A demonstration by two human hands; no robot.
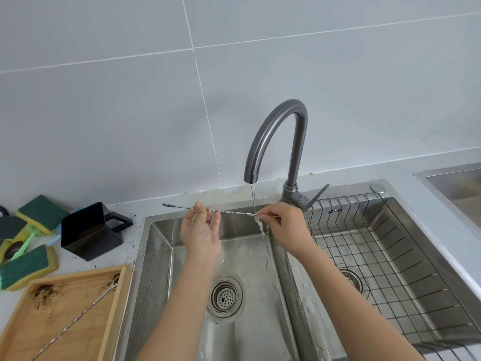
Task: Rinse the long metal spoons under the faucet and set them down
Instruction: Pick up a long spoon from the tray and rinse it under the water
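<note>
Two basins make up the steel sink (156, 256): the left one takes the water, while the right one carries a wire rack (390, 256), a likely place to set rinsed items down. A wooden tray (65, 321), dusted with dark grounds, lies on the counter to the left and holds a second long spoon (78, 313) not yet rinsed. Behind the tray stand a black cup (88, 230) and several green-and-yellow sponges (39, 214). The gooseneck faucet (278, 136) drops a thin stream into the left basin. The left hand (200, 230), palm up, pinches one long metal spoon (221, 211) near its bowl end with thumb and fingertips, the other fingers loosely open. The right hand (286, 222) closes its fingertips on the opposite end (exact contact is partly hidden). Held level between both hands, the twisted shaft crosses the stream just beside the right fingers, so water runs off along it into the basin.
</note>
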